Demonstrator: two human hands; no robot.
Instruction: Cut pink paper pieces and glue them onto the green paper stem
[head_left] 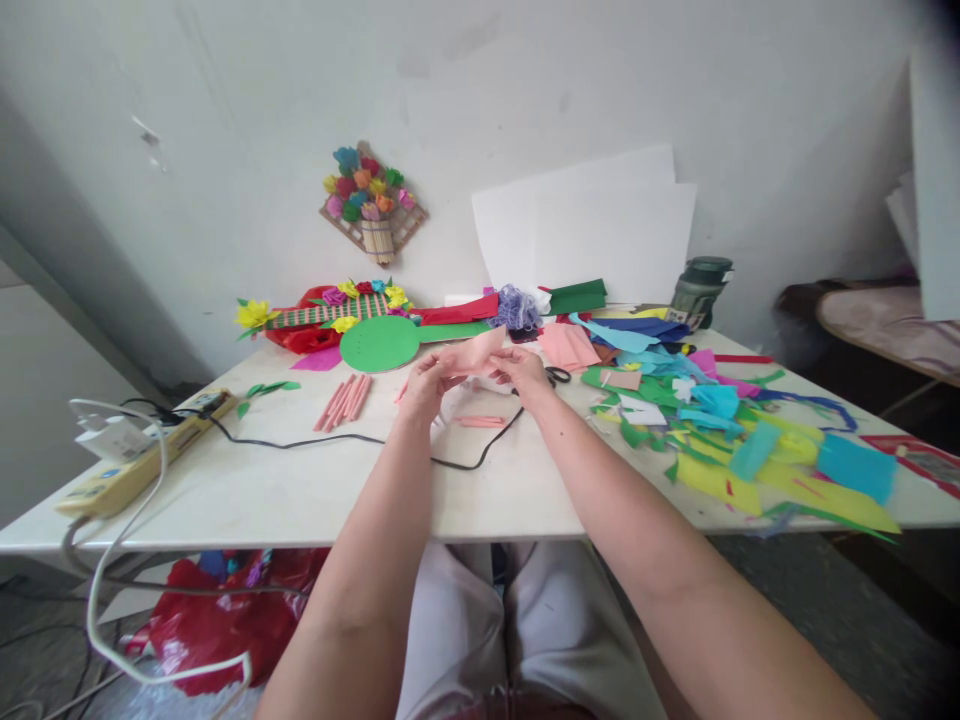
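Observation:
Between both hands a sheet of pink paper (474, 352) is held up above the table. My left hand (429, 385) pinches its left end, while my right hand (523, 368) grips the right end. Several rolled pink paper tubes (343, 402) lie to the left of my left hand. Under the hands rests another pink roll (481, 421). Beyond my right hand is a stack of pink paper (568, 346), with black-handled scissors (557, 375) just in front of it. Behind the hands lies a round green paper piece (380, 344).
Coloured paper scraps (720, 430) cover the table's right side, with a dark green bottle (702, 290) behind them. A black cable (300, 440) crosses from a yellow power strip (142, 465) at the left. A paper-flower decoration (330, 312) lies at the back.

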